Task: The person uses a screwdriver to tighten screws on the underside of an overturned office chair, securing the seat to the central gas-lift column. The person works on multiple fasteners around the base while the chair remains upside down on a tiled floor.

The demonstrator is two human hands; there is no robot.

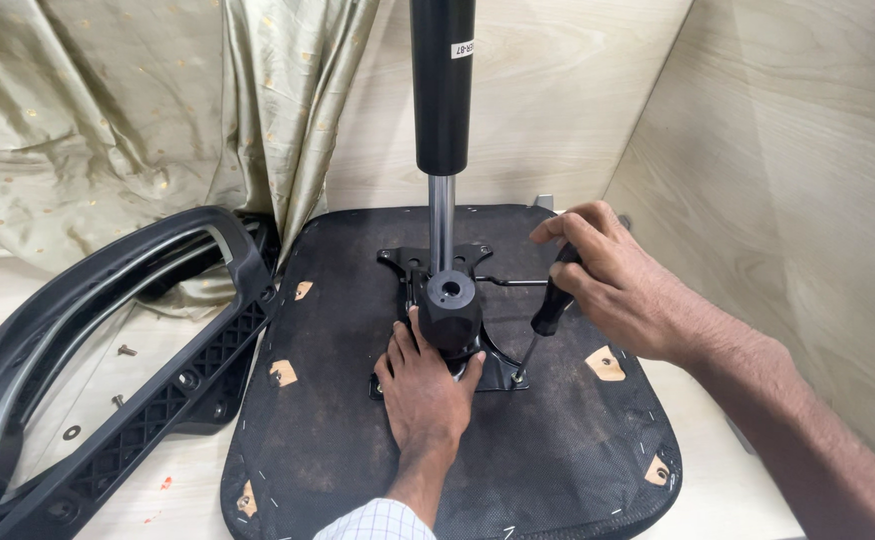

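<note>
Nearest to the camera, the left hand (425,385) lies flat and open on the underside of an office chair seat (548,450). Its fingers press against the black tilt mechanism (450,312) and the metal mounting plate (493,372), probably to keep the plate from turning or sliding; it grasps nothing. The seat lies upside down on a pale wooden surface (728,480), so the plate faces up and can be reached from above.

A little farther, the right hand (613,285) is closed around the black handle of a screwdriver (546,318). The tool is tilted and its tip stands on the front right corner of the plate, where a screw seems to sit, but it is too small to be sure.

To the left, a black plastic backrest frame (108,370) lies with loose screws (126,351) inside its opening. Behind the mechanism, a gas lift cylinder (442,120) stands upright. Farthest, a greenish cloth (118,110) hangs on the wall.
</note>
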